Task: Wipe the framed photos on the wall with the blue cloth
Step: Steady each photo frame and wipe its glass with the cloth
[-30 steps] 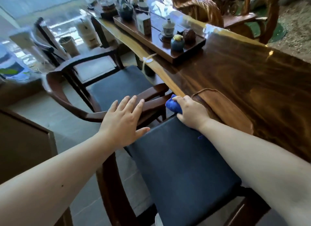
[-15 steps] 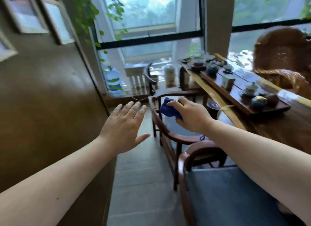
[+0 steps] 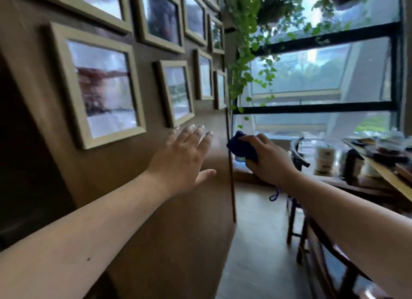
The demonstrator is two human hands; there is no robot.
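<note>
Blue cloth bunched in the right hand, fingers curled over its top and thumb under it, a thin blue loop dangling below the wrist. Held in the air just right of the wall's outer edge, level with the left hand and near it, not touching. Well below and right of the nearest framed photos; no contact with any frame. Left hand empty, flat and spread, palm turned toward the wall, fingertips pointing up at the lower corner of the second frame, thumb splayed to the right. Whether that palm touches the wall: cannot tell. Both forearms bare and stretched forward, left from the lower left corner of the view, right from the lower right. Frames in pale wood, hung in rows across the upper part of the brown wall, glass blurred. Trailing green vine hanging past the wall's far edge, in front of a dark-barred window. Dark wooden chair and a long wooden table with blurred tea ware along the right.
</note>
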